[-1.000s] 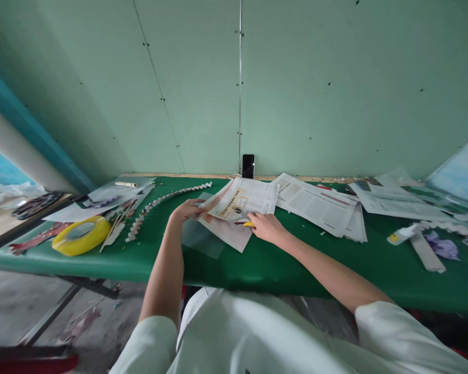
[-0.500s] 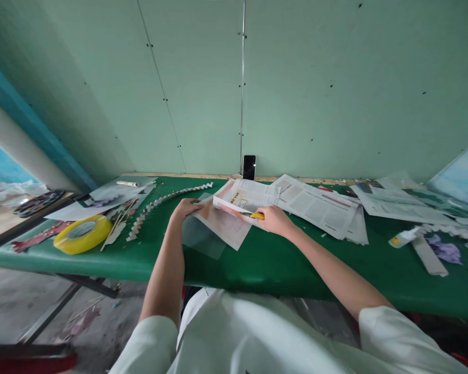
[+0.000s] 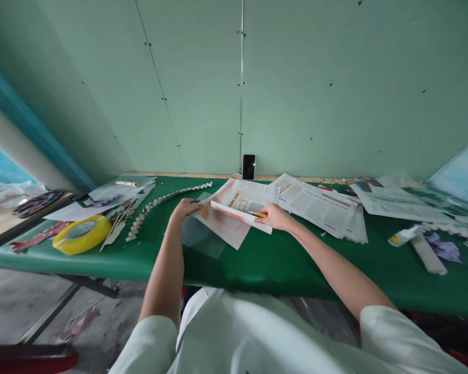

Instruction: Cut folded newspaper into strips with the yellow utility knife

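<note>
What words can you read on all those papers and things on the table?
None can be read.
Folded newspaper under the right hand: print blurred.
Spread newspapers: print too small.
Yellow tape roll: no lettering shows.
Phone: screen dark.

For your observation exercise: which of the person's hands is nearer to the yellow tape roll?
Left. The left hand rests on the papers, a stretch right of the yellow tape roll; the right hand lies farther right, gripping a folded newspaper.

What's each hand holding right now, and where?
The right hand grips the newspaper sheet by its near edge, with a yellow tool. The left hand presses the paper's left edge.
</note>
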The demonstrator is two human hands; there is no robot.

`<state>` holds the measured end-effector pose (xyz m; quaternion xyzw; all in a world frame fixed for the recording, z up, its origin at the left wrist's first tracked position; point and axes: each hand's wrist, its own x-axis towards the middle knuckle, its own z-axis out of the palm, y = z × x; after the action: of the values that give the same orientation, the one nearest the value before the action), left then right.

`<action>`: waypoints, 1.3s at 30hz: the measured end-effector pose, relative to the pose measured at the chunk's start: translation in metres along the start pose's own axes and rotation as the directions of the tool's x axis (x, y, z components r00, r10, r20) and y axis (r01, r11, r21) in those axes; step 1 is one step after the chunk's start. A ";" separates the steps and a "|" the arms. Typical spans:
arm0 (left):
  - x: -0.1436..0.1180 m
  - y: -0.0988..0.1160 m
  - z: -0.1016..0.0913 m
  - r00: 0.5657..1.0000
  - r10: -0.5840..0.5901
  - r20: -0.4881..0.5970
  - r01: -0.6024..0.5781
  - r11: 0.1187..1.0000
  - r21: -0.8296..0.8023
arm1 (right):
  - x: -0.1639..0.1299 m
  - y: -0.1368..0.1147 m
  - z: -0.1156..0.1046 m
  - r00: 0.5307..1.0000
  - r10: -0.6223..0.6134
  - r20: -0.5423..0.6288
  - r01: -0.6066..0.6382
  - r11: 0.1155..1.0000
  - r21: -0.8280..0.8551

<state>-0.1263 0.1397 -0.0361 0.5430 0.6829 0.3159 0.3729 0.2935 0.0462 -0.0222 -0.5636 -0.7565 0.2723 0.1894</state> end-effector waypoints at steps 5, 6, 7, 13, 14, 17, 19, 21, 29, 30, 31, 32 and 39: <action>-0.001 0.001 0.003 0.992 0.094 -0.080 -0.086 0.991 0.101 | 0.000 0.002 0.000 1.000 -0.015 0.020 0.013 0.998 0.065; -0.001 0.002 0.005 0.980 0.147 -0.135 -0.129 0.983 0.134 | 0.001 0.003 0.000 1.000 -0.017 0.018 0.015 0.997 0.078; -0.002 0.005 0.007 0.957 0.215 -0.193 -0.185 0.969 0.161 | 0.002 0.004 0.001 1.000 -0.013 0.008 0.013 0.996 0.090; -0.016 0.032 0.036 0.850 0.521 -0.075 -0.522 0.853 -0.005 | 0.005 0.011 0.001 0.998 0.013 -0.065 -0.002 0.986 0.167; -0.020 0.035 0.041 0.851 0.524 0.024 -0.523 0.851 -0.045 | 0.005 0.011 0.001 0.998 0.010 -0.062 0.002 0.982 0.190; -0.027 0.039 0.053 0.827 0.502 0.253 -0.489 0.864 -0.120 | 0.005 0.009 -0.001 0.998 0.008 -0.064 0.009 0.966 0.260; -0.029 0.039 0.057 0.803 0.519 0.294 -0.496 0.855 -0.154 | 0.005 0.008 -0.003 0.998 -0.013 -0.069 0.033 0.955 0.295; -0.028 0.037 0.059 0.782 0.548 0.298 -0.520 0.836 -0.174 | 0.006 0.009 -0.006 0.996 -0.035 -0.087 0.061 0.946 0.319; -0.019 0.033 0.063 0.858 0.490 0.156 -0.500 0.865 0.032 | 0.001 0.012 -0.019 0.996 -0.080 -0.028 0.084 0.927 0.365; -0.019 0.033 0.065 0.860 0.487 0.153 -0.497 0.867 0.032 | 0.001 0.011 -0.019 0.996 -0.091 -0.012 0.088 0.923 0.374; -0.019 0.033 0.067 0.861 0.485 0.152 -0.494 0.869 0.029 | 0.000 0.011 -0.019 0.995 -0.104 -0.003 0.097 0.921 0.378; -0.020 0.033 0.068 0.862 0.484 0.150 -0.493 0.870 0.024 | 0.000 0.010 -0.019 0.993 -0.119 0.002 0.110 0.922 0.372; -0.023 0.034 0.068 0.879 0.453 0.147 -0.456 0.890 -0.016 | 0.000 0.009 -0.020 0.992 -0.123 -0.033 0.127 0.969 0.210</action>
<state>-0.0479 0.1263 -0.0390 0.7132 0.5101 0.3474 0.3324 0.3121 0.0517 -0.0119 -0.4940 -0.7555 0.3331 0.2725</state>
